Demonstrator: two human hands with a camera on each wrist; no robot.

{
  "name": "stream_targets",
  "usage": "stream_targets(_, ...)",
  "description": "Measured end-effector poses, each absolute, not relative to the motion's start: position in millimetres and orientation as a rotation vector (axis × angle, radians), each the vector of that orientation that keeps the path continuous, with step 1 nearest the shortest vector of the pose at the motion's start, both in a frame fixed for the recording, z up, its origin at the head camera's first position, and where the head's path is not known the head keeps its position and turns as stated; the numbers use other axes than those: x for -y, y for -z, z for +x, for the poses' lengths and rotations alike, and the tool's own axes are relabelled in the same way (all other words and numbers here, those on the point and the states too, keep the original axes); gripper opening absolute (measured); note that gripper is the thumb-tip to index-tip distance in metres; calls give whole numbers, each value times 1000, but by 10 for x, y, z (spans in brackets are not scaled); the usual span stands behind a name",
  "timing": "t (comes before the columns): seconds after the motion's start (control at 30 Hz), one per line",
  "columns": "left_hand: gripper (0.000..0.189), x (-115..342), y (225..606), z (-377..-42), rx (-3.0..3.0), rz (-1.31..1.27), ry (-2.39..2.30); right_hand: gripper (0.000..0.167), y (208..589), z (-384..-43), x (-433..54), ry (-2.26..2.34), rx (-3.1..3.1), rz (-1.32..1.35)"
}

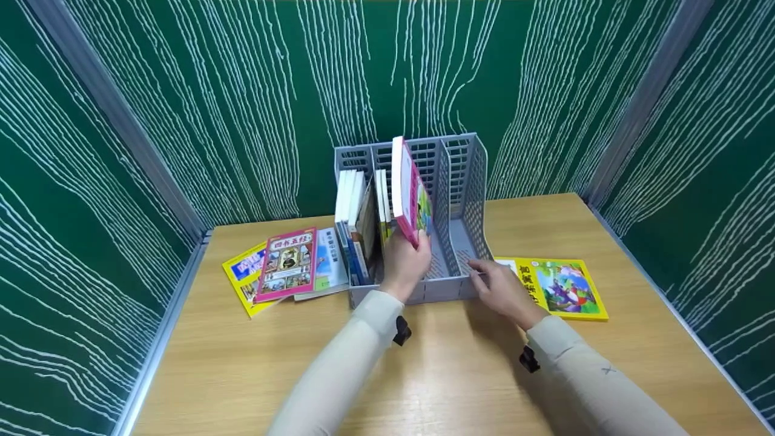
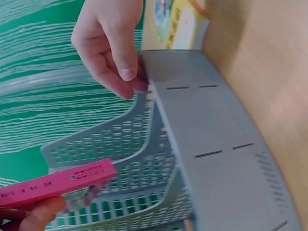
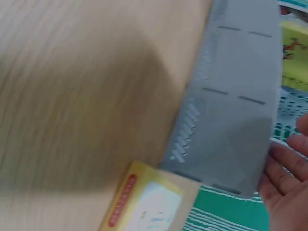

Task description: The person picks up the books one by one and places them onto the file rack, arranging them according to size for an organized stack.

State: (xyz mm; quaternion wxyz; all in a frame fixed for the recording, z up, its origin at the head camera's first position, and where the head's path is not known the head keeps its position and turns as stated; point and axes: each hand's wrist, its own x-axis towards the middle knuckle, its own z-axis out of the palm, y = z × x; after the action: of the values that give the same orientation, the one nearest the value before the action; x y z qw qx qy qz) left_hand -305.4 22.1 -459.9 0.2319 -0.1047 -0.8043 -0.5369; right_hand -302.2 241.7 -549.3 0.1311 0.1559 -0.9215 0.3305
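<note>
My left hand (image 1: 407,261) grips a pink-edged book (image 1: 412,194) by its lower end. The book is held upright, its pale page edges to the left, over the middle of a grey file organizer (image 1: 445,290). In the left wrist view, the fingers (image 2: 41,214) show under its pink spine (image 2: 57,183). My right hand (image 1: 505,289) is at the organizer's front right corner, fingers loosely bent and touching the edge. White-edged books (image 1: 351,206) stand in the left compartment, and thinner books (image 1: 382,200) stand just right of the divider.
Left of the organizer lie overlapping books: a yellow one (image 1: 245,275), a pink one (image 1: 287,266) and a pale blue one (image 1: 330,260). Yellow books (image 1: 566,287) lie at its right. Green panels (image 1: 242,91) with white streaks enclose the wooden table (image 1: 242,375).
</note>
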Motion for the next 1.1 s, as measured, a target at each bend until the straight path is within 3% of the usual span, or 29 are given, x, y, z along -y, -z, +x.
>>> stream_targets(0.17, 41, -295, 4769, -3112, 2232, -296, 1550, 22, 5576, -3087, -2459, -911, 2735, 502)
stream_targets(0.33, 21, -347, 4930, -3183, 2269, -352, 1470, 19, 5572, -3123, -2473, -957, 2763, 454)
stream_targets(0.43, 21, -378, 4981, -3219, 2295, -346, 1445, 19, 5562, -3131, -2456, -975, 2782, 420)
stream_targets(0.57, 30, -425, 5027, -3260, 2330, -277, 1453, 21, 5568, -3122, -2426, -965, 2825, 386)
stream_targets(0.73, 19, -464, 5070, -3326, 2416, -124, 1392, 23, 5588, -3103, -2407, -964, 2838, 362)
stream_targets(1.1, 19, -465, 5132, -3412, 2560, 63, 1228, 15, 5639, -3099, -2401, -901, 2726, 416)
